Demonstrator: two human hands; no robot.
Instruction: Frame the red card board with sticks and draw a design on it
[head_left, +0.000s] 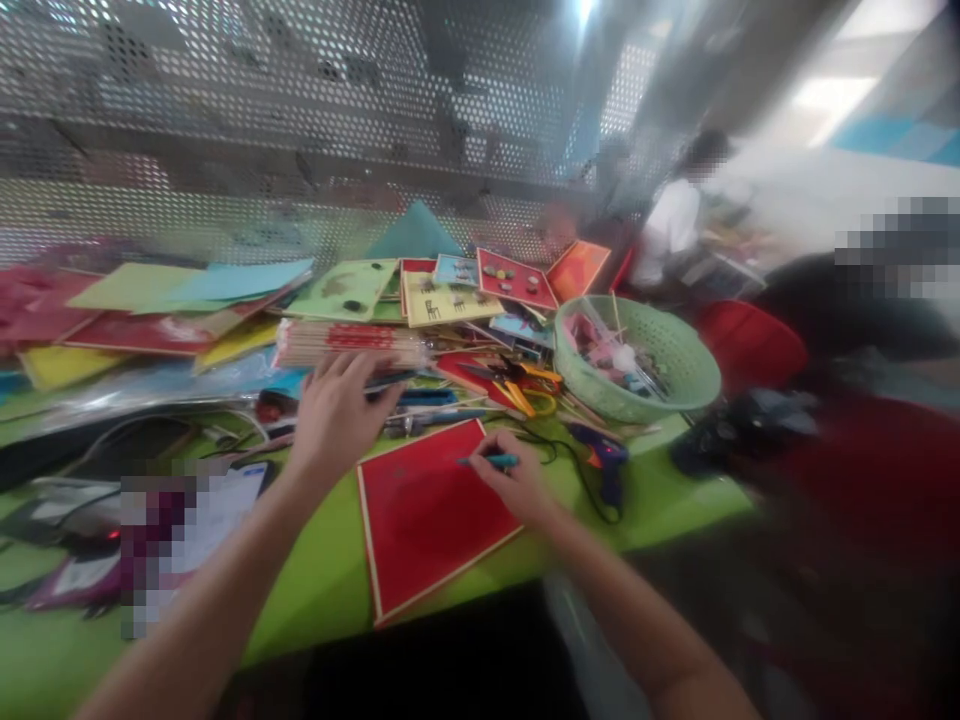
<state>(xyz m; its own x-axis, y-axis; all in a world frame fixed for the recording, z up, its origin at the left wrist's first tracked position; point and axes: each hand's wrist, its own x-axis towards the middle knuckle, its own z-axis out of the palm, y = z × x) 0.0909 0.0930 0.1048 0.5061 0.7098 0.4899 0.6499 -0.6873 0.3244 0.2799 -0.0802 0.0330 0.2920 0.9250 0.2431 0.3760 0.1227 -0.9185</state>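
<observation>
1 green bench [300,590] carries it all. On it, close to the person, lies the red board [427,530], flat, with pale strips along its left and near edges. It looks light and stiff, probably thin enough to bow if pressed in the middle; best taken by 2 opposite edges, clear of the smooth face. Beyond it, the bundle [345,342] of sticks should be light but apt to roll or spread, so grasp it around the middle. Of the 2 hands, the left hand [337,410] is at the bundle's near side, fingers bent and thumb apart; I cannot tell whether it grips anything. The right hand [517,485] pinches the pen [504,461] over the board's right side. Slim and rigid, the pen seems easiest held near its tip.
</observation>
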